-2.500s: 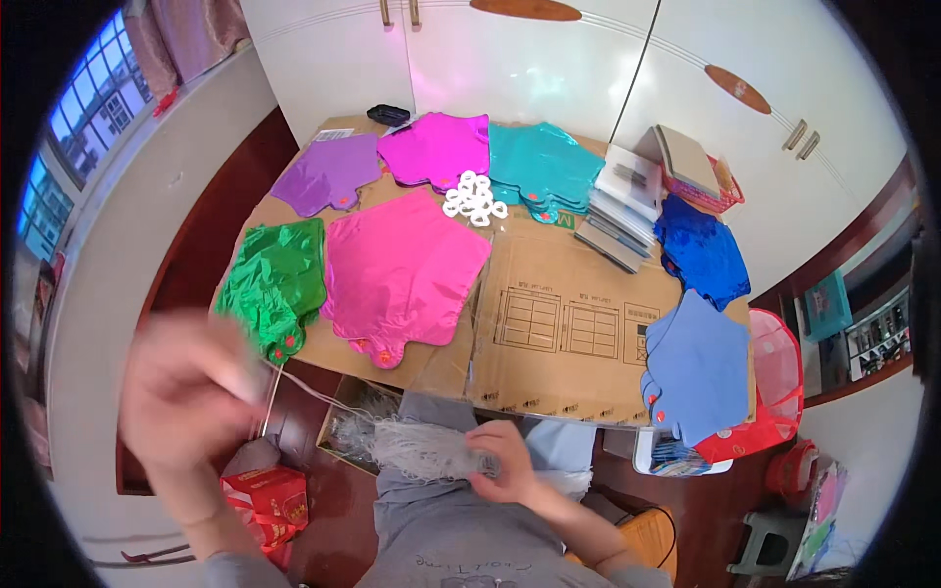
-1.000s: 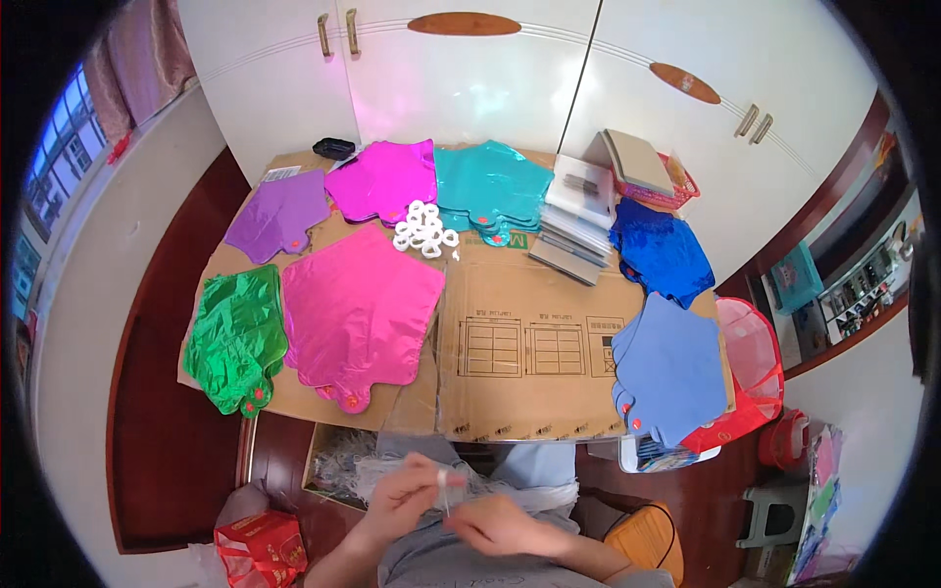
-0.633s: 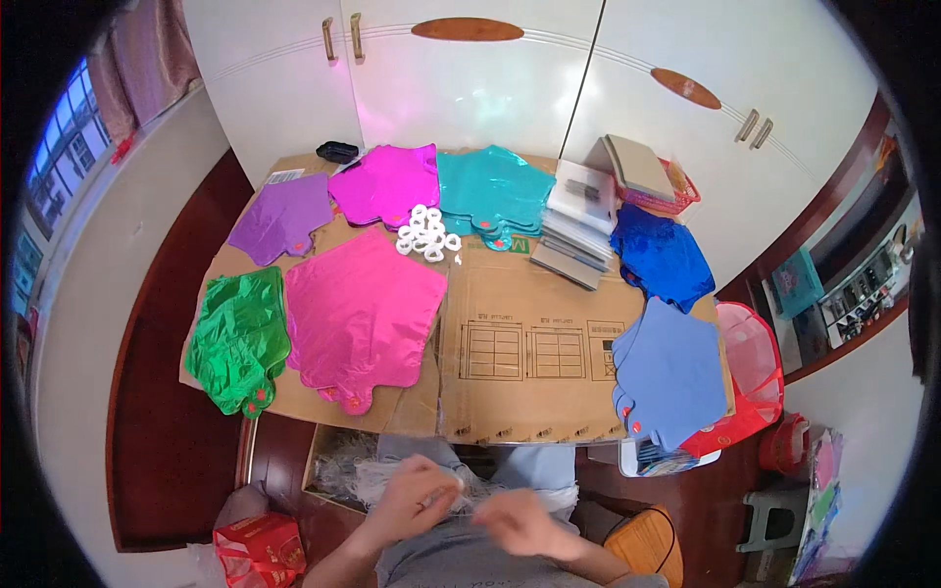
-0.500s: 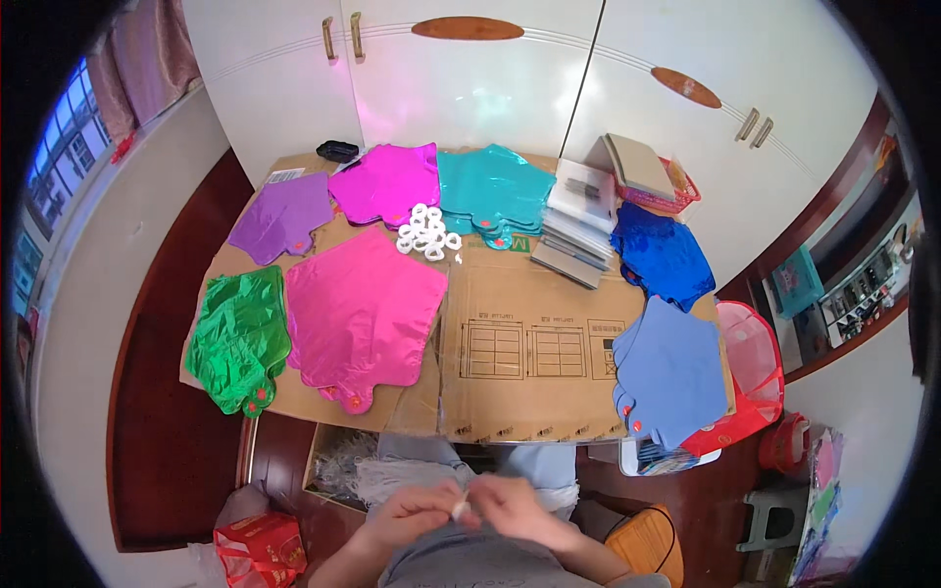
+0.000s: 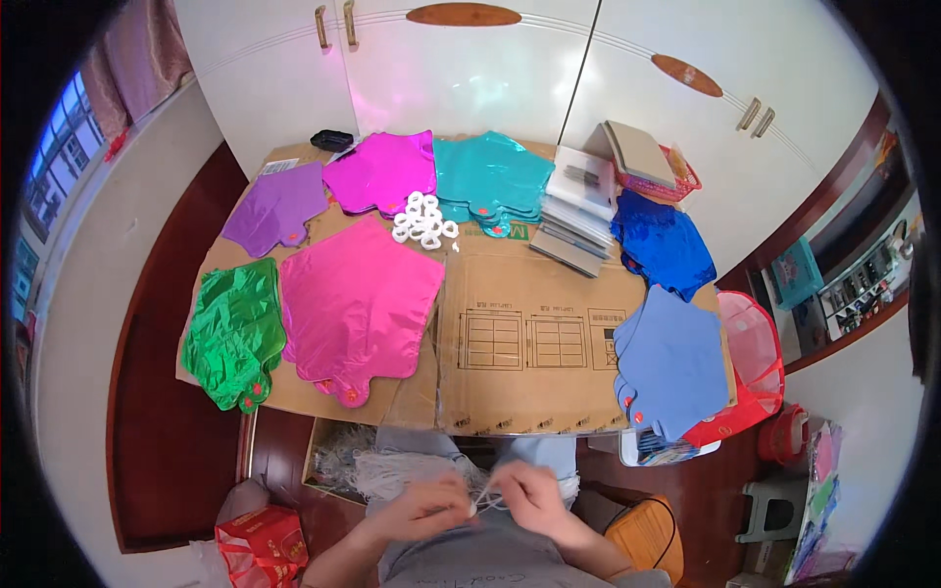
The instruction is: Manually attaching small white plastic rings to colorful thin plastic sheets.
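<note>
- Two bare hands meet at six o'clock, just below the near edge of the cardboard sheet [image 5: 539, 279], whose middle is the dial's centre.
- Left hand [image 5: 428, 507]: fingers curled and drawn narrow, holding white cord [image 5: 484, 504] at the fingertips; its finer detail is too small to read.
- Right hand [image 5: 534, 498]: thumb and fingers bent close together on the same cord, which spans the short gap between the hands in thin loops.
- Between six and seven, a loose skein [image 5: 387, 472] of white cord lies over the lap, just beside the left hand.
- At seven, an open box [image 5: 316, 451] holds a clear, tangled material.
- Flat foil sheets with scalloped tabs ring the cardboard: green [image 5: 235, 328] between eight and nine, large pink [image 5: 361, 299] at nine, purple [image 5: 277, 208] at ten, magenta [image 5: 380, 171] at eleven, teal [image 5: 493, 176] just past twelve, dark blue [image 5: 668, 243] before three, pale blue [image 5: 674, 361] before four.
- Small white rings [image 5: 423, 221] sit heaped at eleven, closer to the centre, just beside the magenta foil.
- At two, overlapping clear packets [image 5: 580, 201] lie near a pink basket [image 5: 686, 184].
</note>
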Motion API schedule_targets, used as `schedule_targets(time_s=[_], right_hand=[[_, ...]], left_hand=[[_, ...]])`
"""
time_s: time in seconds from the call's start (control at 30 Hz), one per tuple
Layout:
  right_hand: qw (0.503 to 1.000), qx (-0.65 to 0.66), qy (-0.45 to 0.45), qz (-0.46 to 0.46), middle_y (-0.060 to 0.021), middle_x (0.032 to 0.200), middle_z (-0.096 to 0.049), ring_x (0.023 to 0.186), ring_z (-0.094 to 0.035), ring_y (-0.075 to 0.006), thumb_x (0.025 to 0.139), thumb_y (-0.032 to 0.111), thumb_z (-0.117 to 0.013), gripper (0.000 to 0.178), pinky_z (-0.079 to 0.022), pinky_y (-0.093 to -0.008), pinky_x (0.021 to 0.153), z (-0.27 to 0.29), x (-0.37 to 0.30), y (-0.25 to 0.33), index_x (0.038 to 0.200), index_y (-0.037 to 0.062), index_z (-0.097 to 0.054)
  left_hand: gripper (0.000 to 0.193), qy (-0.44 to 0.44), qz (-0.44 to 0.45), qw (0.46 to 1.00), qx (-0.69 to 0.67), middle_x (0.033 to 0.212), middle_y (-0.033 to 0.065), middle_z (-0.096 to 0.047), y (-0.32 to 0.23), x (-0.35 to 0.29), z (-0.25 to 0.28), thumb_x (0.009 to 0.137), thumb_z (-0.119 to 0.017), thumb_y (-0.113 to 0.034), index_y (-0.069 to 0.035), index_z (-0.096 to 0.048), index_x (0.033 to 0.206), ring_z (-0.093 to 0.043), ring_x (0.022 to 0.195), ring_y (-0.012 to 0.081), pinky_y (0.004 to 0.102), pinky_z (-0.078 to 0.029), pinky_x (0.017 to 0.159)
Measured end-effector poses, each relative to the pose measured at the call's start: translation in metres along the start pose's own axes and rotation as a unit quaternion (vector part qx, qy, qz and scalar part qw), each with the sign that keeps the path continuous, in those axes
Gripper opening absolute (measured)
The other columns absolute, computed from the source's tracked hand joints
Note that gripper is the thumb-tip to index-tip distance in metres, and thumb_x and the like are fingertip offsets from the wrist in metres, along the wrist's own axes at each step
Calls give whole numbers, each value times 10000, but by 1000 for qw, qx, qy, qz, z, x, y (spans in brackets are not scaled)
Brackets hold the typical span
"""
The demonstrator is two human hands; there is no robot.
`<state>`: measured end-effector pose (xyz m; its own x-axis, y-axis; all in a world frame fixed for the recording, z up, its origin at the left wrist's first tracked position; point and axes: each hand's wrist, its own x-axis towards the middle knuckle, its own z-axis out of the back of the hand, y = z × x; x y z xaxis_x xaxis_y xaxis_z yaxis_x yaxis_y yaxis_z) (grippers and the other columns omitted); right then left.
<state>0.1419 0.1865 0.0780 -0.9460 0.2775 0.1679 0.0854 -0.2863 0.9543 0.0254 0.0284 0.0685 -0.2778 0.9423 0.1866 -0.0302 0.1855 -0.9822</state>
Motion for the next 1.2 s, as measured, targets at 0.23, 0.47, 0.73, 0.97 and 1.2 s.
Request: schedule_targets(time_s=[0.23,0.47,0.73,0.97,1.2], right_hand=[[998,-33,43,35,-135,642,-566,564,-576,-285,778,80,-540,88,-445,-354,501,-4,-6,-4,824,43,-605],[994,-28,107,6,-144,668,-576,595,-581,-299,798,97,-542,96,-453,-350,526,-2,-5,2,840,37,-603],[995,-33,82,51,-140,693,-570,619,-576,-292,797,59,-526,86,-461,-349,577,-11,-3,-7,849,21,-584],[995,-61,75,14,-149,733,-582,680,-584,-324,777,51,-533,88,-468,-364,587,-21,6,-13,845,18,-579],[997,-67,47,5,-131,679,-578,627,-586,-317,753,90,-553,97,-470,-378,546,-9,4,-9,839,68,-591]], left_hand=[[217,5,8,960,280,932,51,-588,-7,6,9,799,-523,-55,-27,-585,1005,-471,856,215,343,-369,782],[183,-89,44,976,195,920,78,-585,-21,15,3,827,-496,-71,-42,-593,979,-488,883,223,330,-379,782],[161,-118,12,980,160,906,64,-592,-21,18,10,850,-480,-86,-37,-619,914,-512,840,213,324,-392,768],[189,-85,44,989,-114,885,36,-594,-16,3,11,828,-526,-81,-50,-636,978,-492,825,196,315,-403,749],[179,-48,32,993,-107,798,45,-583,-13,3,6,823,-535,-100,-36,-642,952,-470,787,195,299,-388,700]])
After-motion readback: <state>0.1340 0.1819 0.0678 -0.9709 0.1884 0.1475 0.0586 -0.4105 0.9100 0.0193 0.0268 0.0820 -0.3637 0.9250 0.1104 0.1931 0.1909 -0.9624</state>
